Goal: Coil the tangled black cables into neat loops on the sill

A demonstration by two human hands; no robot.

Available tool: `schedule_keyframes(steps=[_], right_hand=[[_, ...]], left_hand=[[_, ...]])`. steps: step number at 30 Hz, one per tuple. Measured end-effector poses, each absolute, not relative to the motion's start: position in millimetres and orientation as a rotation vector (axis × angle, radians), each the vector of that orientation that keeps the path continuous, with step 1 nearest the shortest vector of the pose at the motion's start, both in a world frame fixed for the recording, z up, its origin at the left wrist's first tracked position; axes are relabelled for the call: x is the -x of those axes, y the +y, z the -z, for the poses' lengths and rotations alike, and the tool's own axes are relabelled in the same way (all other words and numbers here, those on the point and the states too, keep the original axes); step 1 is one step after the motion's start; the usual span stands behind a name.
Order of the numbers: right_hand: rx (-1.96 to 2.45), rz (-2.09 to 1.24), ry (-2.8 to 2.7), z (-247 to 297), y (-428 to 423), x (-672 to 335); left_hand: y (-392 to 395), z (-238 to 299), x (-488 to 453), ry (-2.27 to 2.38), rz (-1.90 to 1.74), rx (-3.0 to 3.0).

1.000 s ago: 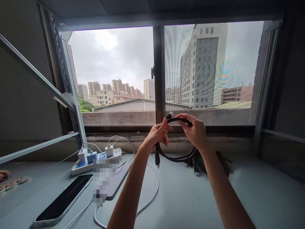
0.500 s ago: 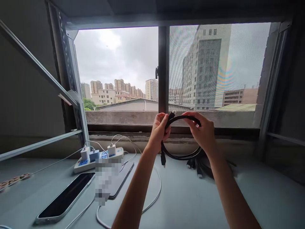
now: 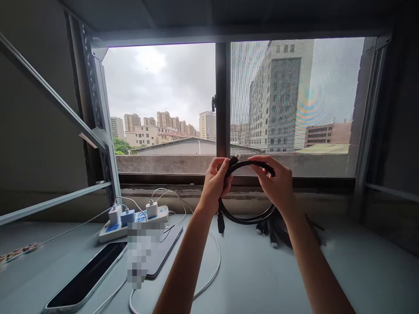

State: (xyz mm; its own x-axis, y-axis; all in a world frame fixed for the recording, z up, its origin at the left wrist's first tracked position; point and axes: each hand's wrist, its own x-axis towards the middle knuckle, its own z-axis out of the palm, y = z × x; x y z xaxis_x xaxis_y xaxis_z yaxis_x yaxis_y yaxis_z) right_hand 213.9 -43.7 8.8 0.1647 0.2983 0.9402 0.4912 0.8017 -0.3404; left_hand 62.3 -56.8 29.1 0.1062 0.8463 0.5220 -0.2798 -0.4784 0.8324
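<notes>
I hold a coiled black cable (image 3: 245,218) up in front of the window with both hands. My left hand (image 3: 214,183) is closed round the coil's left side, where one plug (image 3: 234,158) sticks up above the fingers and the other plug (image 3: 221,223) hangs down below. My right hand (image 3: 276,185) pinches the top right of the loop with its fingers curled over the cable. The coil hangs above the grey table (image 3: 255,274).
A pile of more black cables (image 3: 278,229) lies on the table behind my right wrist. To the left are a white power strip (image 3: 131,218) with chargers, two phones (image 3: 87,274) lying flat, and a white cable (image 3: 209,270). Metal shelf rails (image 3: 52,100) stand at left.
My left hand has slid round the coil's left side and closed more tightly on it. The view has shifted slightly; the coil stays at about the same height.
</notes>
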Motion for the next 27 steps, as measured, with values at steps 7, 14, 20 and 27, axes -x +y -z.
schedule_keyframes(steps=[7,14,20,27], right_hand=[[0.679,0.193,-1.451,-10.0,-46.1,-213.4],[0.703,0.192,-1.469,-9.0,-46.0,-208.6],[0.731,0.214,-1.47,-7.8,-47.2,-203.2],[0.782,0.159,-1.539,-4.4,-45.8,-193.7]], left_hand=[[-56.5,-29.5,-61.1,0.604,-1.586,-1.526],[-60.9,-32.5,-59.9,0.718,-1.727,-1.713],[-58.3,-32.9,-55.0,0.764,-1.719,-1.844],[-58.2,-34.6,-44.9,0.829,-1.756,-1.905]])
